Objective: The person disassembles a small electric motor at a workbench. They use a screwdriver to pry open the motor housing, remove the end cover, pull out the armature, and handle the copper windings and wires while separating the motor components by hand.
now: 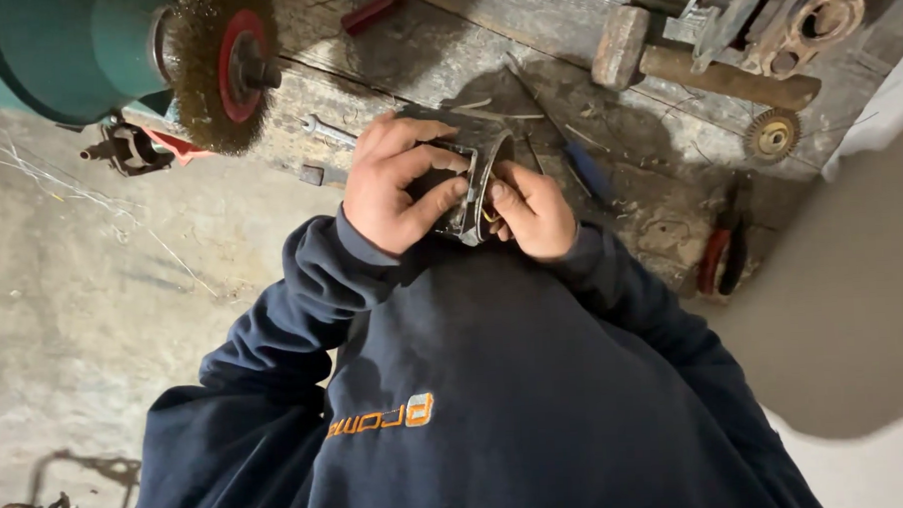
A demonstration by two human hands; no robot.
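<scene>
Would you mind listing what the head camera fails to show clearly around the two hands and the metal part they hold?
- Dark metal housing, head view: its near side is covered by the left hand and right hand.
- Its interior: too dark to tell; only a hint of yellow wire.
- Green grinder: cut off by the top and left edges.
- Red-handled pliers: lying in shadow, jaws unclear.

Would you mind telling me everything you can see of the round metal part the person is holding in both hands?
The metal part is a dark, short hollow cylinder, like a ring-shaped housing, with a worn grey rim and what looks like yellowish wire inside. It is held tilted against the person's chest, just over the edge of the wooden workbench. The left hand wraps its outer wall, thumb across the rim; the right hand presses fingertips into its open end. Its far side is hidden.
</scene>
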